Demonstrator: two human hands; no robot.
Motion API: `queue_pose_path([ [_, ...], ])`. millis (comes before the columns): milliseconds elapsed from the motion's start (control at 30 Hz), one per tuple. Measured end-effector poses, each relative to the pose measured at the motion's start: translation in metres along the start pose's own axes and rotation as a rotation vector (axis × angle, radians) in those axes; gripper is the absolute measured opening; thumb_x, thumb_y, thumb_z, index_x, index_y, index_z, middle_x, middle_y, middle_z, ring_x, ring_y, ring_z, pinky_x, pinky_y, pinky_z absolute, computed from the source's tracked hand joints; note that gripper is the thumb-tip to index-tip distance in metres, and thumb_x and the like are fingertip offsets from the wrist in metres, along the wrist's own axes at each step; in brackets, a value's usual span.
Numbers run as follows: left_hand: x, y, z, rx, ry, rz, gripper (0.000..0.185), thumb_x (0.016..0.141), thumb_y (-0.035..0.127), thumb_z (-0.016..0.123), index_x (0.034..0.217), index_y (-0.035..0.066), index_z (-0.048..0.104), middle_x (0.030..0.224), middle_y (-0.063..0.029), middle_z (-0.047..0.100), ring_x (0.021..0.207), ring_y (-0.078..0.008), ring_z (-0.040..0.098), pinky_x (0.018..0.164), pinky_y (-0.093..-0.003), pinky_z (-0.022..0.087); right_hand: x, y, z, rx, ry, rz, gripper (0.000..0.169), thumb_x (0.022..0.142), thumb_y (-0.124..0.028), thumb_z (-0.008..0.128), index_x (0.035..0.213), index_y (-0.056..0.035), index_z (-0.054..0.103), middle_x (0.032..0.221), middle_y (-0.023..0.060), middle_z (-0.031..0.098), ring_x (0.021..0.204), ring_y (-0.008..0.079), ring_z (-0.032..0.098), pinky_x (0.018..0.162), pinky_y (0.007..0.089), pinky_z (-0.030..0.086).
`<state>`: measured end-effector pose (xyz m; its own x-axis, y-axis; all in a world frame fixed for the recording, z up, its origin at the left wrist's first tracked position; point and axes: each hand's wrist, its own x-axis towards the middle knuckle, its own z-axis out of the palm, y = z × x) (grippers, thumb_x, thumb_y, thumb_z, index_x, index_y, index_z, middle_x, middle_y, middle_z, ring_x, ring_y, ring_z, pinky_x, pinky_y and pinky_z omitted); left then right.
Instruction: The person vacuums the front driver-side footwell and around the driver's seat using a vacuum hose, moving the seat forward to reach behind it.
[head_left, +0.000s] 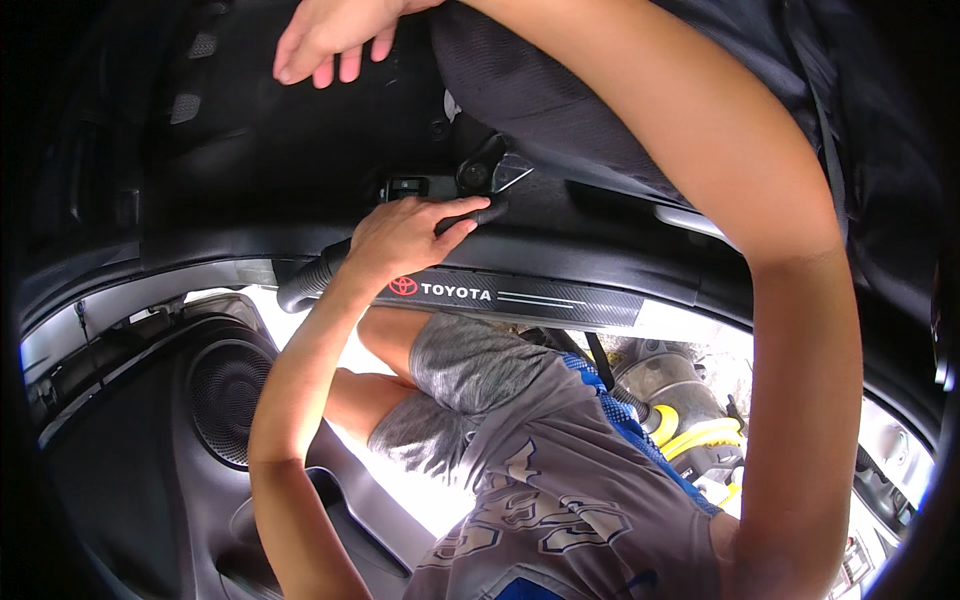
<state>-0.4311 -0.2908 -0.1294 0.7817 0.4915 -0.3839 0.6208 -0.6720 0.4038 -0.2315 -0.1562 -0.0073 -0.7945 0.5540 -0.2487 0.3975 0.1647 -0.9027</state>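
My left hand (401, 232) is at the inner side of the car's door sill, thumb and index finger around the black end of a vacuum hose (491, 210). The ribbed part of the hose (307, 281) passes beneath my left wrist and over the sill. Just beyond the fingertips are a black seat-side part (476, 171) and a clear, pointed piece whose attachment I cannot tell. My right hand (337, 41) hangs over the dark footwell floor (300, 142) at the top edge, fingers apart, with nothing seen in it. Part of that hand is cut off.
A dark fabric seat (540, 105) lies under my right forearm. The sill plate (525, 296) bears a Toyota mark. Left is the open door panel with a round speaker grille (231, 401). Outside, at right, stands a canister vacuum (667, 382) with yellow parts.
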Motion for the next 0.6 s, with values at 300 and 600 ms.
queue_pose_path([
  [300,0.025,0.066,0.054,0.154,0.221,-0.159,0.039,0.101,0.048,0.049,0.136,0.036,0.060,0.091,-0.0125,0.074,0.075,-0.0342,0.073,0.065,-0.0472,0.060,0.024,-0.007,-0.008,-0.027,0.029,0.038,0.049,0.099,-0.040,0.058,0.141,-0.0149,0.054,0.131,0.0130,0.064,0.109,0.0266,0.065,0.089,0.0440,0.053],
  [600,0.015,0.003,-0.016,0.104,-0.170,-0.044,0.035,0.097,0.048,0.057,0.129,0.036,0.067,0.100,-0.0118,0.074,0.097,-0.0333,0.071,0.090,-0.0437,0.056,0.020,0.009,-0.006,-0.041,0.025,0.082,0.053,0.099,-0.041,0.058,0.144,-0.0144,0.051,0.133,0.0149,0.063,0.111,0.0288,0.065,0.093,0.0462,0.052],
])
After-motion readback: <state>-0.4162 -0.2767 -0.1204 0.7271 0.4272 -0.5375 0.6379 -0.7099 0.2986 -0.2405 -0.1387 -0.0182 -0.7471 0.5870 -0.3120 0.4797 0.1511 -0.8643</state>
